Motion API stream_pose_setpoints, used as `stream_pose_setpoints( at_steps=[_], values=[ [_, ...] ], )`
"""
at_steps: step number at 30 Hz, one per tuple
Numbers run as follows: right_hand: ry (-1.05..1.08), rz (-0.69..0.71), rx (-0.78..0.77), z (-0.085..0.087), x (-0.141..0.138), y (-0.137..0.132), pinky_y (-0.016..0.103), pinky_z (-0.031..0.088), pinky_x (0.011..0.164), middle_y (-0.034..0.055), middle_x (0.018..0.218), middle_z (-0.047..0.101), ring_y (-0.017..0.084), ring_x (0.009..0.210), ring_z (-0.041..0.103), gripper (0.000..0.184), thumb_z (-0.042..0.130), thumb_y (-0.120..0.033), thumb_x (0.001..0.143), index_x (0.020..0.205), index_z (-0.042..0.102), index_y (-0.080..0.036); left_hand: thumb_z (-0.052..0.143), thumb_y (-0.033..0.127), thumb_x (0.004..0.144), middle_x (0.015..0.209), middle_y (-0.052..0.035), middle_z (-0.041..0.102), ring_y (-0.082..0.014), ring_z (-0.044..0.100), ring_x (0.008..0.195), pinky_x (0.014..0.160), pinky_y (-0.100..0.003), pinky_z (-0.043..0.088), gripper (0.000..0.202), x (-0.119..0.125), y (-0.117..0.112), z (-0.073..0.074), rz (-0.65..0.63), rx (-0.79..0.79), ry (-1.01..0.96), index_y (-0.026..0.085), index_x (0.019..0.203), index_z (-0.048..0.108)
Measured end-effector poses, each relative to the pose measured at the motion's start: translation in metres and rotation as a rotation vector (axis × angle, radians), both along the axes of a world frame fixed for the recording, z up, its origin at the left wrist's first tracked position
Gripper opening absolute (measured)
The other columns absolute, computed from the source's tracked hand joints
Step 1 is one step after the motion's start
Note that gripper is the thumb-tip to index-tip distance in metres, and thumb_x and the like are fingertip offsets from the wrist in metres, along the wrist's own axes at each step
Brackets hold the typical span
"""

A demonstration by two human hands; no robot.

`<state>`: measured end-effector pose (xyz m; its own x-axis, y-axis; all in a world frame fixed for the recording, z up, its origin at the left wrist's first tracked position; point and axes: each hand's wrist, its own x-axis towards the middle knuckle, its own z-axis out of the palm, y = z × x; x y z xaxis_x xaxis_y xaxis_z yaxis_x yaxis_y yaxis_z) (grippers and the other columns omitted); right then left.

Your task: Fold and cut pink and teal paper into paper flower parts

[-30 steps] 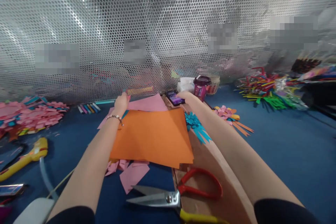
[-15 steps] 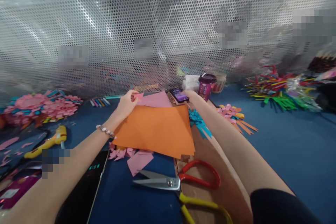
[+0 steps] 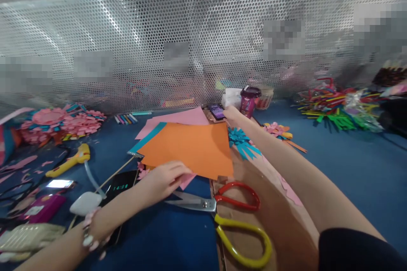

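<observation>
Lying at the centre of the head view, the orange sheets (image 3: 190, 144) overlap a blue sheet (image 3: 151, 136) on their left and a pink sheet (image 3: 187, 115) at the far side. The left hand (image 3: 171, 176) is at their near edge, its fingers bent and close together, the tips over a small pink piece (image 3: 188, 181) — whether they pinch it, I cannot tell. The right hand (image 3: 232, 115) is at the side of a phone (image 3: 216, 111) with a lit screen, beyond the sheets; its fingers are partly hidden, so how far they open or whether they grip the phone cannot be told. Scissors (image 3: 205, 205) lie just beside the left hand, blades slightly parted, with one red and one yellow handle. A blue paper flower (image 3: 238, 136) sits right of the sheets, a purple cup (image 3: 249, 103) stands near the right hand, and a yellow glue gun (image 3: 73, 162) lies farther left.
</observation>
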<state>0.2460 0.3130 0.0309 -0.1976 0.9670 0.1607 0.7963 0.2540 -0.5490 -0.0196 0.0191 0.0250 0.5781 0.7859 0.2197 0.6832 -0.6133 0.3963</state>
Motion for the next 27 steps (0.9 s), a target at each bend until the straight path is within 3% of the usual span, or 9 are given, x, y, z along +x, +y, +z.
stream_pose_setpoints(
  at_steps=[3,5,8,10,12,17,22,24,27],
  values=[
    [-0.026,-0.1,0.067,-0.003,-0.006,-0.027,0.04,0.043,0.103,0.0241,0.122,0.066,0.032,0.12,0.059,0.037,0.049,-0.011,0.091,0.123,0.064,0.0,0.045,0.018,0.095,0.11,-0.0048,0.071,-0.0154,0.066,0.102,0.089,-0.028,0.052,0.028,0.005,-0.019,-0.009,0.041,-0.04,-0.044,0.023,0.114,0.066],
    [0.021,-0.038,0.208,-0.004,-0.011,-0.06,0.039,0.04,0.107,0.0204,0.128,0.064,0.029,0.123,0.057,0.038,0.048,-0.013,0.092,0.126,0.064,-0.005,0.047,0.02,0.094,0.112,-0.0049,0.072,-0.016,0.067,0.101,0.088,-0.029,0.052,0.028,0.009,-0.024,-0.012,0.167,-0.076,-0.13,0.023,0.115,0.065],
    [0.172,0.407,0.17,-0.001,-0.017,-0.129,0.034,0.048,0.098,0.0111,0.122,0.068,0.021,0.109,0.064,0.034,0.045,-0.022,0.096,0.121,0.066,-0.015,0.054,0.025,0.089,0.11,-0.0073,0.072,-0.0179,0.068,0.093,0.081,-0.031,0.054,0.03,0.017,-0.023,-0.011,0.376,-0.166,-0.285,0.02,0.117,0.062],
    [0.21,0.746,0.071,0.002,-0.016,-0.176,0.033,0.049,0.098,0.01,0.13,0.063,0.019,0.112,0.062,0.039,0.054,-0.027,0.093,0.13,0.06,-0.016,0.057,0.03,0.087,0.106,-0.009,0.073,-0.0182,0.068,0.087,0.076,-0.031,0.053,0.034,0.024,-0.022,-0.007,0.414,-0.3,-0.42,0.018,0.119,0.06],
    [0.188,0.901,-0.006,0.005,-0.015,-0.214,0.033,0.049,0.097,0.0099,0.134,0.061,0.02,0.116,0.059,0.053,0.07,-0.032,0.083,0.133,0.058,-0.019,0.06,0.034,0.087,0.103,-0.0103,0.074,-0.0183,0.068,0.085,0.073,-0.031,0.053,0.039,0.032,-0.021,-0.003,0.397,-0.462,-0.568,0.016,0.121,0.058],
    [0.352,0.648,-0.235,0.0,-0.013,-0.252,0.029,0.051,0.078,0.006,0.096,0.071,0.016,0.084,0.064,0.027,0.067,-0.037,0.086,0.101,0.068,-0.016,0.065,0.037,0.083,0.104,-0.0115,0.074,-0.0192,0.069,0.088,0.072,-0.028,0.051,0.039,0.051,-0.026,-0.003,0.36,-0.68,-0.762,0.016,0.116,0.06],
    [0.627,0.495,-0.5,-0.015,-0.007,-0.255,0.026,0.049,0.061,0.0017,0.077,0.068,0.013,0.065,0.061,0.032,0.075,-0.043,0.076,0.089,0.065,-0.015,0.052,0.047,0.091,0.1,-0.0109,0.074,-0.0184,0.069,0.077,0.067,-0.03,0.052,0.041,0.057,-0.026,-0.015,0.423,-0.746,-0.917,0.017,0.117,0.06],
    [0.718,0.433,-0.562,-0.018,-0.004,-0.259,0.025,0.049,0.061,0.0008,0.076,0.068,0.012,0.065,0.062,0.033,0.076,-0.044,0.075,0.089,0.065,-0.016,0.05,0.052,0.092,0.101,-0.011,0.073,-0.0181,0.069,0.075,0.065,-0.03,0.052,0.044,0.057,-0.026,-0.017,0.411,-0.749,-0.886,0.018,0.116,0.061],
    [0.72,0.388,-0.55,-0.017,0.001,-0.269,0.026,0.051,0.068,0.0021,0.083,0.071,0.014,0.073,0.066,0.03,0.075,-0.041,0.075,0.091,0.067,-0.017,0.061,0.044,0.087,0.105,-0.0096,0.073,-0.0184,0.07,0.083,0.068,-0.029,0.053,0.036,0.057,-0.026,-0.015,0.301,-0.651,-0.698,0.017,0.111,0.062]
  ],
)
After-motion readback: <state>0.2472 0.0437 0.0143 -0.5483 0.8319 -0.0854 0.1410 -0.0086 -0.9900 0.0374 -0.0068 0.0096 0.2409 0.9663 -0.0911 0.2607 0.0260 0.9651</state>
